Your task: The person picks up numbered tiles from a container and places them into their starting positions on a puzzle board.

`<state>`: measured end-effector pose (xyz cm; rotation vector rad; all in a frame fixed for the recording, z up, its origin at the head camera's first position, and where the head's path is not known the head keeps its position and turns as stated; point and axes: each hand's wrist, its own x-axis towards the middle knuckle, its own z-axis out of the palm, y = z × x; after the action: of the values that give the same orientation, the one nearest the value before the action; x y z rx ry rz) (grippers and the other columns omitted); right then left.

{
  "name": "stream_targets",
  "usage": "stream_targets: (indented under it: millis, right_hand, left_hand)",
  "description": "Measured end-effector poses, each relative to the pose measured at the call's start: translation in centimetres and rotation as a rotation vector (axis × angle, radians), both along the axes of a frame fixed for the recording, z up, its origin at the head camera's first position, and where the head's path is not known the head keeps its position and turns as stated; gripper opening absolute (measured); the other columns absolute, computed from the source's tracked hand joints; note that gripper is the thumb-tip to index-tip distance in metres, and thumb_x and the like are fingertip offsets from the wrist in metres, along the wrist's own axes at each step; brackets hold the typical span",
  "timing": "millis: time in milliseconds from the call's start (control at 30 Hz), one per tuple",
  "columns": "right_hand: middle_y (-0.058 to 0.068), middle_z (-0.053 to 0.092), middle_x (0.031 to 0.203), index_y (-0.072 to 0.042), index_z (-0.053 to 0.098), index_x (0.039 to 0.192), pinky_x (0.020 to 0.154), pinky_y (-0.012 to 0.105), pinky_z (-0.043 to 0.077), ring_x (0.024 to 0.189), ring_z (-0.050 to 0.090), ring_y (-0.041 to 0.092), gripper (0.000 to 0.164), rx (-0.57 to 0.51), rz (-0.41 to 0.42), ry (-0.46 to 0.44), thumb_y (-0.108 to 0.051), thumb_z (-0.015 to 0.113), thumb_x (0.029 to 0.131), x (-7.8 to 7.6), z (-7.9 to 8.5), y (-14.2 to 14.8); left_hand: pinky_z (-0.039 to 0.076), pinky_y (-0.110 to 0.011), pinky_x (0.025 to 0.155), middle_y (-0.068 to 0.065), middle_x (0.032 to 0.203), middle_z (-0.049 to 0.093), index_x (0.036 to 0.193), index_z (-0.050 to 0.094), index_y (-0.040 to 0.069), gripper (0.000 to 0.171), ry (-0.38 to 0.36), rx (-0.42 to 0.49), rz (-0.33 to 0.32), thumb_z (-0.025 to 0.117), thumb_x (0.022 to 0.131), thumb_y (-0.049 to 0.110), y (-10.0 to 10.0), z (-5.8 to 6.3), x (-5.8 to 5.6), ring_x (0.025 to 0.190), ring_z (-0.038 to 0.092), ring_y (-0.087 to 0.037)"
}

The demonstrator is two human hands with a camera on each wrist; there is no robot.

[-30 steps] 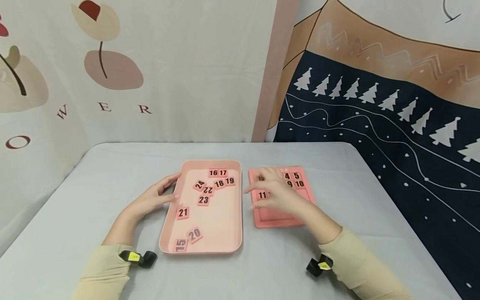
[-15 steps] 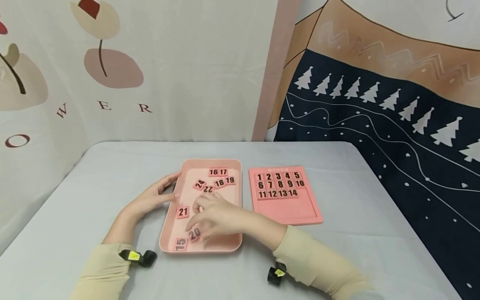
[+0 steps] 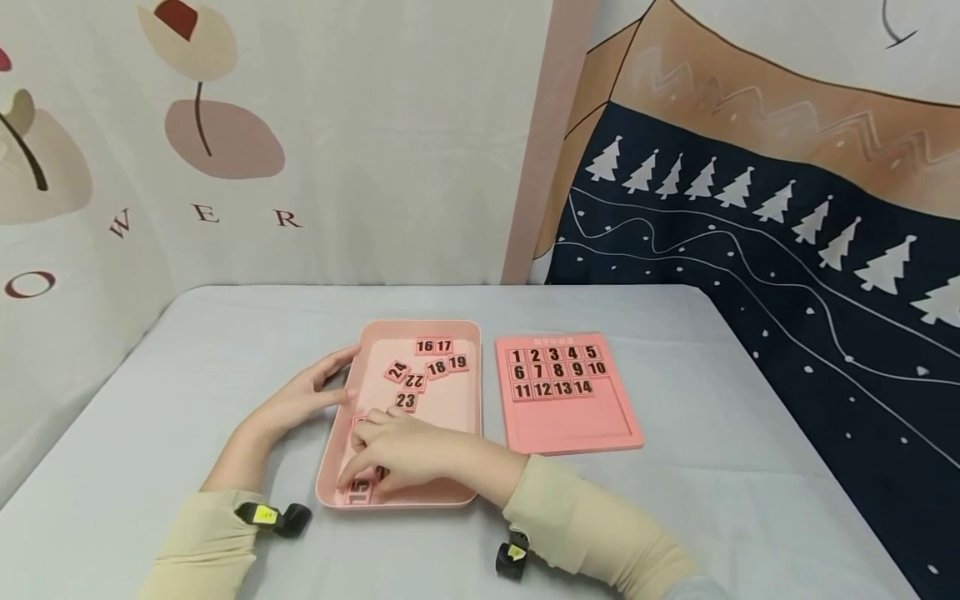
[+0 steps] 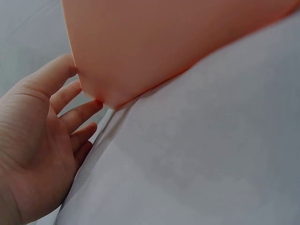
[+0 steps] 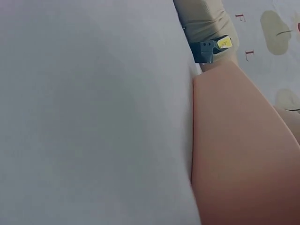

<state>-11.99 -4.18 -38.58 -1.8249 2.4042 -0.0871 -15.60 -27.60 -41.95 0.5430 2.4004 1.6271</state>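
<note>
A pink tray [image 3: 450,410] holds loose number tiles, among them 16, 17, 18, 19, 22, 23 [image 3: 406,401] and 24. My left hand [image 3: 300,396] rests at the tray's left side, its fingertips touching the wall; the left wrist view shows the extended fingers [image 4: 77,115] against the tray's outer side [image 4: 136,42]. Inside the tray's near left corner is my right hand [image 3: 401,450], thumb and index finger spread on either side of tile 15 [image 3: 360,492]. That hand mostly covers tiles 20 and 21. The right wrist view shows the tray's side [image 5: 239,150], not the hand's fingers.
Right of the tray lies a pink number board [image 3: 573,425] with tiles 1 to 14 set in rows and a bare recess below them. A pale cloth [image 3: 712,517] covers the table. Printed curtains [image 3: 405,167] hang behind it.
My right hand has moved left from over the board, across the tray, to its near left corner at tile 15. Tile 14 shows in the board. My left hand has stayed at the tray.
</note>
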Motion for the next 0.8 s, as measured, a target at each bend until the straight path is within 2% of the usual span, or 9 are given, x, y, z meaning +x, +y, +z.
stream_targets:
  millis: [367,633,800]
  right_hand:
    - [-0.014,0.04,0.095,-0.04,0.068,0.106,0.077,0.014,0.024,0.093,0.032,0.005,0.033,-0.075,-0.04,-0.029,-0.045,0.077,0.075,-0.2,-0.4,-0.1]
    - [-0.014,0.039,0.096,-0.037,0.069,0.105,0.085,0.018,0.025,0.096,0.031,0.004,0.037,-0.219,-0.118,-0.049,-0.055,0.073,0.072,0.0,1.1,1.8]
    - [-0.011,0.039,0.096,-0.033,0.07,0.1,0.088,0.023,0.027,0.097,0.032,0.007,0.039,-0.343,-0.201,-0.084,-0.054,0.077,0.069,-0.1,2.2,4.1]
  left_hand:
    - [0.013,-0.059,0.11,-0.019,0.153,0.026,0.151,0.026,0.005,0.069,0.01,-0.006,-0.003,0.062,0.093,0.013,-0.1,0.0,0.1,0.139,0.02,-0.038]
    - [0.013,-0.057,0.111,-0.019,0.153,0.026,0.15,0.027,0.004,0.068,0.009,0.0,-0.006,0.063,0.092,0.012,0.0,0.0,0.1,0.14,0.019,-0.037]
    - [0.011,-0.057,0.111,-0.02,0.153,0.025,0.15,0.026,0.002,0.069,-0.001,0.009,-0.002,0.062,0.092,0.011,0.0,0.0,0.1,0.14,0.018,-0.037]
